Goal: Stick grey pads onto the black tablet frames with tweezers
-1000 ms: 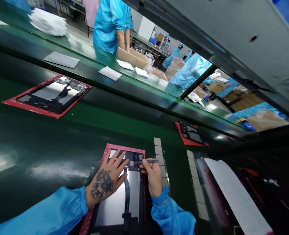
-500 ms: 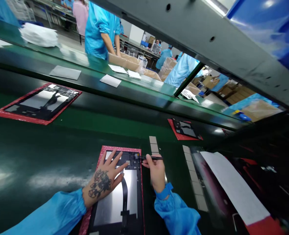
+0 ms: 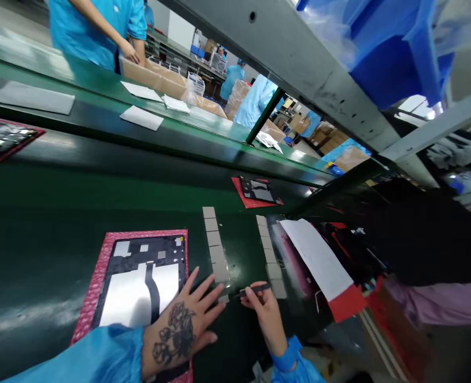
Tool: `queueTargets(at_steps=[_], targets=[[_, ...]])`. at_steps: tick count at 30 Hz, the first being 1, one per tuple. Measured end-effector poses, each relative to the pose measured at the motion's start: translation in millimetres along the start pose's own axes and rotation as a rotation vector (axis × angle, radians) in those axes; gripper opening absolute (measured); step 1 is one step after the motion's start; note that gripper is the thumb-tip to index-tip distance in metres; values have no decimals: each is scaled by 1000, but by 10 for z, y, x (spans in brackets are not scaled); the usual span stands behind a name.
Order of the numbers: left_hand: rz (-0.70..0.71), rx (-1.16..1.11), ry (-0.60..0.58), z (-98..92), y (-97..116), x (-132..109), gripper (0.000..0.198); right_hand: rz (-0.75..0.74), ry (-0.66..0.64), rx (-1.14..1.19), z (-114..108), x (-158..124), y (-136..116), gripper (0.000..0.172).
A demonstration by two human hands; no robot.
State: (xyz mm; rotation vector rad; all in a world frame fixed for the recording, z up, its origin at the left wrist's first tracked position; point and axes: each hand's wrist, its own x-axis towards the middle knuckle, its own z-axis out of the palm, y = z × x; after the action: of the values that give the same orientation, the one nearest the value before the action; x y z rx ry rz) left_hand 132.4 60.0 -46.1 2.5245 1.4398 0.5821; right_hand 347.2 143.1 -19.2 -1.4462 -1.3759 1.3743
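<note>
An open tablet housing (image 3: 140, 282) lies on a red foam mat (image 3: 95, 282) on the green belt, its black frame around a silver panel. My left hand (image 3: 182, 330), fingers spread and holding nothing, rests just right of the housing, its fingertips by the lower end of a strip of grey pads (image 3: 215, 247). My right hand (image 3: 263, 314) pinches a slim black tool, probably tweezers (image 3: 255, 290), whose tip points toward that strip. A second strip of grey pads (image 3: 268, 255) lies beyond the tool.
A long white sheet (image 3: 315, 259) lies to the right on a dark surface. Farther along the belt is another tablet on a red mat (image 3: 256, 191). A grey steel beam (image 3: 299, 69) and a blue bin (image 3: 395, 53) hang overhead. Co-workers in blue smocks handle cardboard boxes beyond the belt.
Both hands have moved off the tablet housing to the right, toward the grey pad strip. The right hand still holds the black tool. The view has swung, shifting the belt items left.
</note>
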Motion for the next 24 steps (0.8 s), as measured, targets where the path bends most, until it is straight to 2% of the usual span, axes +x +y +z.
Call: queueTargets(at_steps=[2, 5, 9, 15, 19, 24], targets=[[-8, -50, -91, 122, 49, 40, 58, -27, -2, 21, 7, 0, 63, 49], [-62, -89, -138, 198, 32, 37, 59, -45, -20, 52, 5, 28, 95, 48], [-70, -95, -159, 185, 2, 23, 52, -51, -50, 65, -12, 38, 123, 45], [-88, -66, -183, 181, 26, 37, 56, -43, -68, 86, -5, 7, 200, 41], [-86, -77, -235, 124, 35, 66, 53, -6, -50, 125, 1, 10, 205, 44], [-96, -86, -240, 102, 32, 91, 57, 44, -18, 169, -24, 16, 166, 46]])
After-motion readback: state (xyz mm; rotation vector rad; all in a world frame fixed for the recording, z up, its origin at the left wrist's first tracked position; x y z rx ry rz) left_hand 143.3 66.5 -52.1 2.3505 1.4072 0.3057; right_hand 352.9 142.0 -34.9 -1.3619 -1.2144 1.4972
